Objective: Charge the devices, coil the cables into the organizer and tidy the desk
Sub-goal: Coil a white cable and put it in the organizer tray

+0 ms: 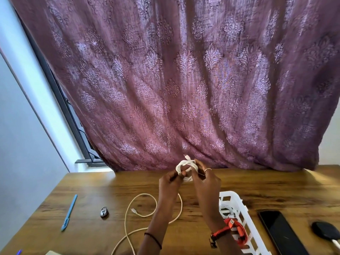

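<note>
Cable coil (184, 165) between left hand (169, 183), right hand (206, 181)

The coiled cable (185, 165), white, is held above the desk (276, 184); the loose cable (145, 194) (also white) sprawls beside the organizer (239, 199).

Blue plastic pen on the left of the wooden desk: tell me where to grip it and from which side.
Pinch the slim blue plastic pen at mid-barrel, coming straight down from above, thumb and finger across its narrow width. It lies flat on the wooden desk with bare surface either side, so probably nothing blocks a top approach.
</note>
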